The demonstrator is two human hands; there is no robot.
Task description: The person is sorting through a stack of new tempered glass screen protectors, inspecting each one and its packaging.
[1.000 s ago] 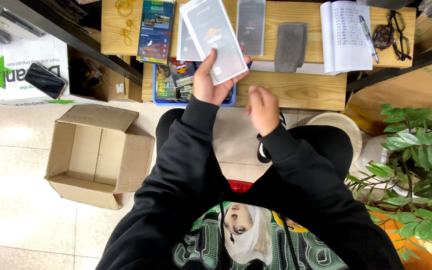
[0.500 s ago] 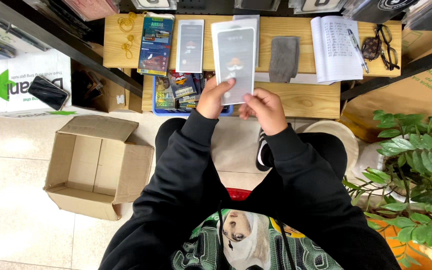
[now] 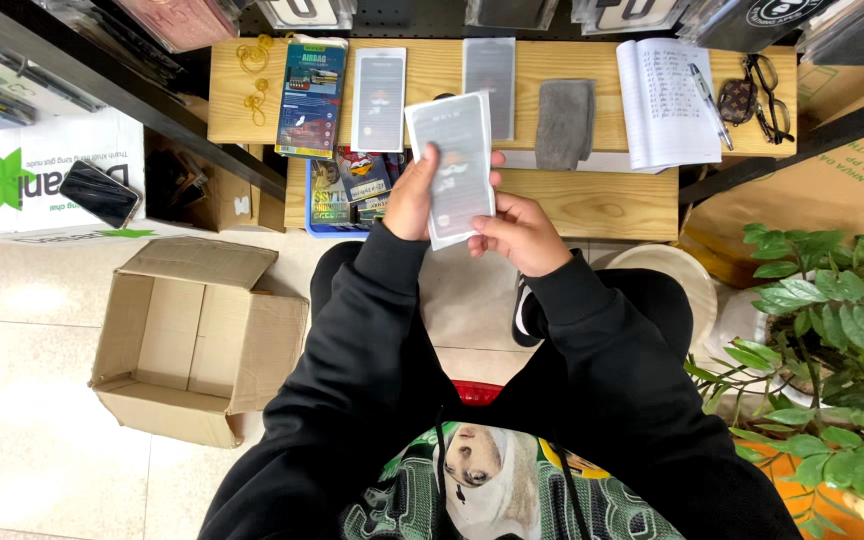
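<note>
Item held: I see a flat grey rectangular package [image 3: 454, 165] with a pale border, raised upright above the front edge of the wooden desk [image 3: 592, 205]. My left hand [image 3: 414, 195] grips its left edge, thumb on the face and fingers curled behind. My right hand [image 3: 517, 230] pinches its lower right corner, fingers closed on it.

On the desk, left to right:
- a blue-and-green printed rectangular package [image 3: 309, 98], flat near the left end;
- a grey flat package [image 3: 379, 98] with a white border, just beside it;
- a second grey flat package [image 3: 489, 72], partly behind the held one;
- a folded grey cloth [image 3: 564, 122];
- an open lined notebook [image 3: 664, 100] with a pen [image 3: 704, 92] on it;
- dark-framed glasses [image 3: 767, 95] near the right end.

Below the desk edge: a blue tray [image 3: 347, 195] of colourful printed packs.

On the floor, left: an open empty cardboard box [image 3: 192, 340]. Behind it, a white carton [image 3: 42, 175] bearing a green star-shaped mark, with a black phone [image 3: 99, 192] lying on top.

Right: a green potted plant [image 3: 832, 330].
</note>
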